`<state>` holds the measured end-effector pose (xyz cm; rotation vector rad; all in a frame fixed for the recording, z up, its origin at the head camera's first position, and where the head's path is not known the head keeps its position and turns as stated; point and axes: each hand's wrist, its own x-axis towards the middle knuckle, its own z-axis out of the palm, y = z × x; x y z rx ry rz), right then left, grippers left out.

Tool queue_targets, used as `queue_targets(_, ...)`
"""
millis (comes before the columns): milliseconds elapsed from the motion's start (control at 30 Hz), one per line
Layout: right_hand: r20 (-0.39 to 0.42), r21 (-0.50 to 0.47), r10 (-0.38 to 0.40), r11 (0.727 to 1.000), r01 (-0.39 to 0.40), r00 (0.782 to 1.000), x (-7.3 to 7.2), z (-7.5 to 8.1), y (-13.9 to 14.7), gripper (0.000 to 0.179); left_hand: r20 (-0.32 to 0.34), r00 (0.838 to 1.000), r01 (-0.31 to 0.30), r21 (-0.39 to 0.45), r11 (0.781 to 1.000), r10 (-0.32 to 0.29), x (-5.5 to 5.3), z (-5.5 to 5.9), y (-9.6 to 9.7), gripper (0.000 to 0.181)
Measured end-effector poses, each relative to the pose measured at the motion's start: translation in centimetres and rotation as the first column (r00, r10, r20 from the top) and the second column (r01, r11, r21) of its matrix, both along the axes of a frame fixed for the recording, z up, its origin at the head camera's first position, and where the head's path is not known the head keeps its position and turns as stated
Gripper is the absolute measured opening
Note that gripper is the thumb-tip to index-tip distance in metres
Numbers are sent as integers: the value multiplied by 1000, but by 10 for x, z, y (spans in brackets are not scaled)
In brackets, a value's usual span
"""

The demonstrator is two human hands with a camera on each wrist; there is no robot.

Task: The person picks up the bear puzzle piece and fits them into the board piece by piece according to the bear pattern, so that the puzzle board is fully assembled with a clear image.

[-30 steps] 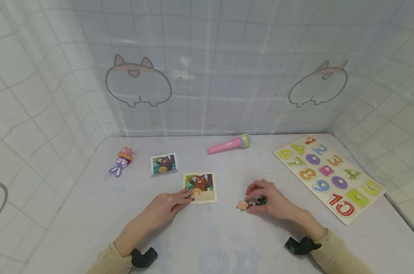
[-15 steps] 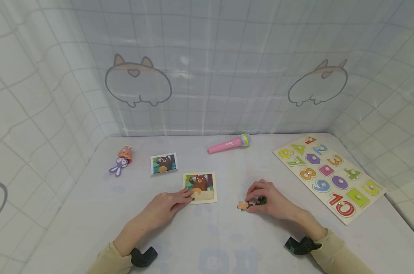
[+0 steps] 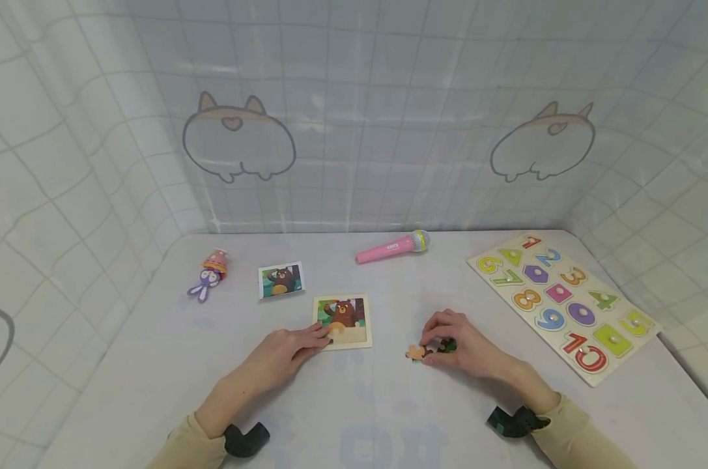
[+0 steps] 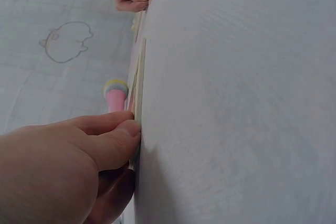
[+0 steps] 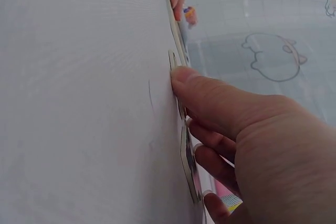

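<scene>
My left hand [image 3: 283, 355] holds the left side of a square wooden bear puzzle board [image 3: 359, 335], fingers over its edge. The upper part carries the bear picture; bare wood shows at the lower right. In the left wrist view, the thumb of my left hand [image 4: 68, 156] lies against the board's thin edge. To the right, my right hand [image 3: 459, 342] holds loose puzzle pieces [image 3: 415, 352] on the table between curled fingers and thumb. The right wrist view shows that thumb on one piece [image 5: 172, 61], fingertips by another piece [image 5: 188, 169]. The fingers partly hide the pieces.
A small bear picture card [image 3: 281, 281] lies behind the board, left of a pink toy microphone [image 3: 391, 249]. A purple rabbit toy [image 3: 207, 279] is at the far left. A wooden number board [image 3: 559, 306] lies at the right. Patterned curtains [image 3: 354, 117] surround the white table.
Both hands stay in nearly the same place. The right fingers and the pieces under them shift only very slightly; the board has not visibly moved.
</scene>
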<state>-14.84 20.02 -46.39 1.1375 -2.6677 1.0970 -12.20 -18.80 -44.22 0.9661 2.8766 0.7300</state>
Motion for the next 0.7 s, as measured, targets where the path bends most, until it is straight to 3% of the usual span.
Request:
queue_targets(333,-11,-2,-18,1000,18,1000,3,-1,-1,20,-24,1000,3,9,1000,-2,0,-2,1,31)
queue_targets(700,3,47,20,999,-20,1000,-1,13,-20,20,-33,999,-4,17,1000,4,-1,-3,0,27)
